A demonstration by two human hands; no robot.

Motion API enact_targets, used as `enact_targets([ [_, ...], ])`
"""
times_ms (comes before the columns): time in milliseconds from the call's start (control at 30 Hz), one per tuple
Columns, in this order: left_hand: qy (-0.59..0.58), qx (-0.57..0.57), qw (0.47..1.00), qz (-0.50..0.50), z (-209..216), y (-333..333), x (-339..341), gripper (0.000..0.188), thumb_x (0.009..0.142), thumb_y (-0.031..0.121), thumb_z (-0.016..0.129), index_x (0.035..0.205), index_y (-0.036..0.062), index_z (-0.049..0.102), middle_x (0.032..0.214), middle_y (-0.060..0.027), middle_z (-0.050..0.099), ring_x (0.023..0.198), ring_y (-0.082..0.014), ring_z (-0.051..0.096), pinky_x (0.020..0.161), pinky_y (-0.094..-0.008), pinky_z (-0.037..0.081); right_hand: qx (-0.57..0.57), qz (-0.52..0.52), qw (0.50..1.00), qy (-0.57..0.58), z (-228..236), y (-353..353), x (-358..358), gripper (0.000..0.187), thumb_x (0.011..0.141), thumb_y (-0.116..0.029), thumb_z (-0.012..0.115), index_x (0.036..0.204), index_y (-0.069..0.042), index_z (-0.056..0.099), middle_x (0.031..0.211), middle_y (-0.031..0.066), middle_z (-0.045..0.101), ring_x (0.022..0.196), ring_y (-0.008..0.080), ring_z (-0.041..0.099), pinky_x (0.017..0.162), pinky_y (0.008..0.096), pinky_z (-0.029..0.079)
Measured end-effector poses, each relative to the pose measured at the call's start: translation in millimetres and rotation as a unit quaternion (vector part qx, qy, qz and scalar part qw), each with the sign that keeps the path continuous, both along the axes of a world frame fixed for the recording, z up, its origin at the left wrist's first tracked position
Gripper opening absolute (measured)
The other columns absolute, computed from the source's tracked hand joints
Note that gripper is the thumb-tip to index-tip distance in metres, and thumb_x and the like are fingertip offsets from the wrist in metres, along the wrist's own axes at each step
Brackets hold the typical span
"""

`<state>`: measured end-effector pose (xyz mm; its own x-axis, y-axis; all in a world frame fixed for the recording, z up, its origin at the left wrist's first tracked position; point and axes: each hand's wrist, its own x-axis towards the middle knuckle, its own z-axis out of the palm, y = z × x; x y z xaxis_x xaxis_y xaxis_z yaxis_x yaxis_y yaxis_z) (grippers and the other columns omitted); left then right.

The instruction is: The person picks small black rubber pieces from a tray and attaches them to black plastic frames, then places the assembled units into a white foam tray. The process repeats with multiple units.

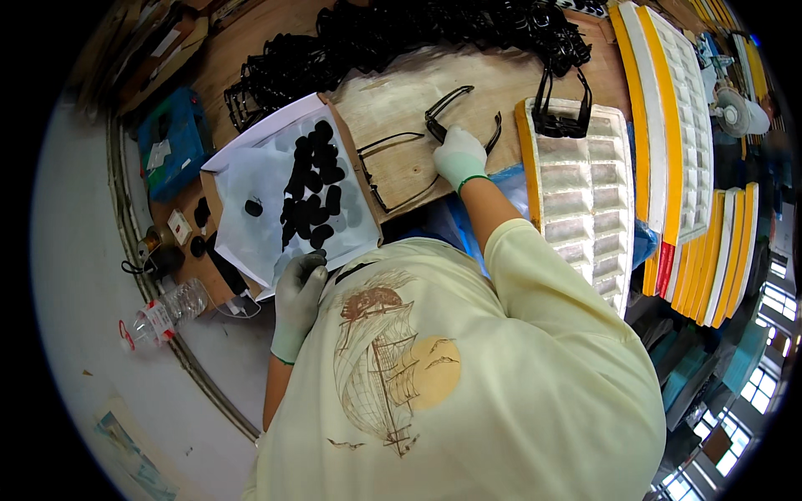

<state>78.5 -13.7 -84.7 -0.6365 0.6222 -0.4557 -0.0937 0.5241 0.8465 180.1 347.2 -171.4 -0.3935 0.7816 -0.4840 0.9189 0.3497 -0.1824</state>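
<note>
A: What does each grip hold?

B: From my screen, my right grip point(461, 159) is closed on a pair of black glasses point(436, 127), just above the middle of the picture, temples spread. My left grip point(299, 296) sits at the lower edge of the white-lined box point(267, 125), left of centre. Something dark shows at its fingertips; I cannot tell if it is pinched.

A: How would I handle this well?

B: I'd hold the front lightly, since squeezed temples could bend, and keep them clear of the second pair point(368, 178) lying just left on the surface point(384, 100). The black pieces point(313, 171) in the box overlap, so I'd lift them singly, by the edges.

A: Any writing I can read?

B: None. The clear bottle point(186, 302), lower left, has a red-and-white label point(157, 317), and the blue container point(175, 125), upper left, a pale sticker point(159, 153); the print is too small for me.
</note>
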Motion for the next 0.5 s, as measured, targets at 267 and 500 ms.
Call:
enact_targets([
  [267,0.001,0.028,0.999,-0.044,0,35,4,0.032,0.093,0.018,0.061,0.115,-0.0043,0.063,0.119,-0.0133,0.066,0.105,-0.0186,0.06,0.095,-0.0322,0.047,0.039,0.021,0.964,0.261,55,-6,54,0.029,0.08,-0.024,0.061,0.098,-0.001,0.063,0.095,0.0265,0.067,0.094,0.0463,0.064,0.082,0.0537,0.05],
  [500,-0.143,0.237,0.955,-0.107,66,143,10,0.061,0.086,0.043,0.068,0.123,-0.0042,0.059,0.115,-0.0096,0.064,0.103,-0.0153,0.058,0.089,-0.0304,0.048,-0.427,0.099,0.738,0.514,128,-55,73,0.028,0.074,-0.001,0.051,0.095,0.002,0.069,0.077,0.0114,0.067,0.074,0.0122,0.058,0.072,0.0278,0.05],
])
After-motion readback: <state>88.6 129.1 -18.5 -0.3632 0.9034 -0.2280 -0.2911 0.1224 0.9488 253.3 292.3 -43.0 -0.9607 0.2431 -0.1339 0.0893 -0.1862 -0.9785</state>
